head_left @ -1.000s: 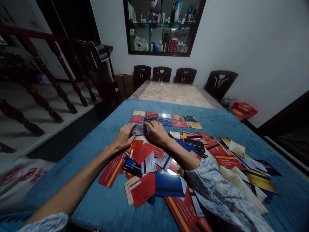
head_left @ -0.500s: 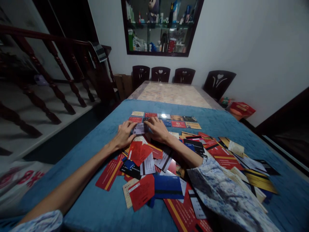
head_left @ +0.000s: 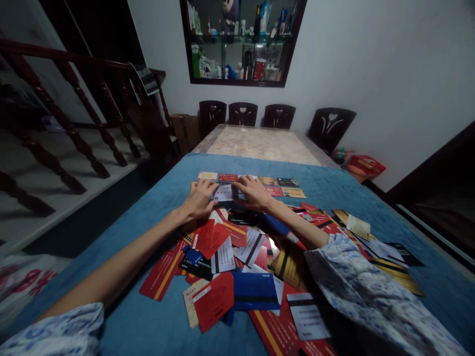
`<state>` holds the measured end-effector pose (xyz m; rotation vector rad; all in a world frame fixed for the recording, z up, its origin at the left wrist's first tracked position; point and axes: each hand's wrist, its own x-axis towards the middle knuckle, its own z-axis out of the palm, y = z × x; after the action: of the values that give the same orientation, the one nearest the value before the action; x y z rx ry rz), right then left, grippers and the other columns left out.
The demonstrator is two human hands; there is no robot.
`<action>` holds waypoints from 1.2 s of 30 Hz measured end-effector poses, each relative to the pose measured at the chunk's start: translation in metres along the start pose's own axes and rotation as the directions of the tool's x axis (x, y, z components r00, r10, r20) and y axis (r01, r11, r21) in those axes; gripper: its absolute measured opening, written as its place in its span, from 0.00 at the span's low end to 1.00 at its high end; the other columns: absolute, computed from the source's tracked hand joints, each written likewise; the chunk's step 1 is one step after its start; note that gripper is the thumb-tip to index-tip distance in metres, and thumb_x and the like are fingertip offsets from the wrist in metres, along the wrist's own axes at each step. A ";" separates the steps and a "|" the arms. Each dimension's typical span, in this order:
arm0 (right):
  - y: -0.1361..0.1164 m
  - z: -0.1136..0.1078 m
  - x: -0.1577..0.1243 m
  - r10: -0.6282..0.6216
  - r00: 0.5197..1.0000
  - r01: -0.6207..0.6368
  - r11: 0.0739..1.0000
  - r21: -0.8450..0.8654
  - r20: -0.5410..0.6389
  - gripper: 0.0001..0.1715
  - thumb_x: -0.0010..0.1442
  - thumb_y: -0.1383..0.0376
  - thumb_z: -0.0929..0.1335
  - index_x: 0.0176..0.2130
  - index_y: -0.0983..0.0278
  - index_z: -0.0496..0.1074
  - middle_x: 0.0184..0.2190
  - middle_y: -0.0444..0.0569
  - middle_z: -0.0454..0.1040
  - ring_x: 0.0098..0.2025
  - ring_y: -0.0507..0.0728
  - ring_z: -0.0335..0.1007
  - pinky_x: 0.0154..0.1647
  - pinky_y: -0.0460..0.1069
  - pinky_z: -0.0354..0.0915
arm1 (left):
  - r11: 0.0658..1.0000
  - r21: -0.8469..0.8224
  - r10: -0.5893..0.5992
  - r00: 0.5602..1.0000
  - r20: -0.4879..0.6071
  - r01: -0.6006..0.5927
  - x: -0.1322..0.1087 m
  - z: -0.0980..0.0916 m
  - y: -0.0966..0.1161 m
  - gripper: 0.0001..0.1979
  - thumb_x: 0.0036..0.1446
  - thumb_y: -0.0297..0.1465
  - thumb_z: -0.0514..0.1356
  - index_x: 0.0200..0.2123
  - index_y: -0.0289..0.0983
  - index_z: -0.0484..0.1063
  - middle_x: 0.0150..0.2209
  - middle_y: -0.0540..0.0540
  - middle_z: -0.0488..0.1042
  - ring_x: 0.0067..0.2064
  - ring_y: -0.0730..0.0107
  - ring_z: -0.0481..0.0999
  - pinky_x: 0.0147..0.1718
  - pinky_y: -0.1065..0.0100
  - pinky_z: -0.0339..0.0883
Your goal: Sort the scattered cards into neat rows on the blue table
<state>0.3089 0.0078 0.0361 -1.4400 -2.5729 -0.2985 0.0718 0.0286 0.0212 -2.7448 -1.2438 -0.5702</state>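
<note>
In the wall cabinet (head_left: 237, 83) we see a plush toy (head_left: 230, 12) on the upper shelf, and a red can (head_left: 259, 69) and a dark flask (head_left: 247, 64) lower down among small bottles. A cardboard box (head_left: 191, 132) sits by the chairs (head_left: 243, 114); a white bag (head_left: 25, 279) with red print lies at lower left and a red bag (head_left: 366, 165) at right. We cannot tell what those three hold.

Between our hands is the white card (head_left: 223, 193), at the far edge of a loose pile (head_left: 256, 290) of cards. Our left hand (head_left: 200, 199) has its fingers bent around the left end, pinching it; our right hand (head_left: 254, 194) has its fingers curled at the other end, their exact grip unclear.

Two rows (head_left: 293, 192) of cards lie just beyond on the blue-covered surface (head_left: 126, 237), partly hidden by our hands. Our right forearm and patterned sleeve (head_left: 367, 287) block some of the pile.
</note>
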 end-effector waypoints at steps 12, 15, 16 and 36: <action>0.045 -0.010 -0.001 0.047 0.996 -0.043 0.998 -0.042 0.081 0.27 0.62 0.57 0.70 0.58 0.63 0.70 0.55 0.60 0.69 0.53 0.65 0.59 0.44 0.54 0.59 | 0.997 0.076 0.023 0.997 0.068 -0.028 0.049 0.006 0.022 0.20 0.57 0.31 0.63 0.54 0.39 0.70 0.54 0.36 0.70 0.56 0.46 0.63 0.52 0.45 0.60; 0.053 -0.013 0.000 0.050 0.995 -0.047 0.998 -0.042 0.090 0.23 0.63 0.57 0.69 0.55 0.62 0.71 0.54 0.60 0.69 0.53 0.65 0.59 0.43 0.53 0.59 | 0.997 0.076 0.021 0.997 0.072 -0.027 0.062 0.008 0.024 0.21 0.57 0.31 0.63 0.55 0.39 0.70 0.53 0.36 0.70 0.55 0.46 0.63 0.51 0.46 0.60; 0.056 -0.014 0.001 0.050 0.995 -0.046 0.998 -0.042 0.090 0.22 0.63 0.57 0.69 0.54 0.62 0.72 0.54 0.59 0.69 0.52 0.65 0.59 0.42 0.52 0.59 | 0.997 0.073 0.020 0.997 0.076 -0.026 0.066 0.009 0.025 0.21 0.57 0.31 0.62 0.55 0.39 0.70 0.53 0.36 0.70 0.55 0.46 0.63 0.50 0.46 0.60; 0.105 -0.008 0.029 0.172 0.957 -0.164 0.985 -0.057 0.233 0.18 0.61 0.56 0.70 0.49 0.61 0.75 0.50 0.57 0.74 0.54 0.66 0.64 0.43 0.53 0.62 | 0.994 0.095 0.029 0.976 0.217 -0.051 0.137 0.029 0.024 0.12 0.55 0.27 0.58 0.43 0.34 0.74 0.51 0.32 0.70 0.56 0.40 0.63 0.49 0.39 0.61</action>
<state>0.3845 0.0830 0.0600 -1.7949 -2.6111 -0.1583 0.1806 0.1164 0.0459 -2.7980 -1.2172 -0.2036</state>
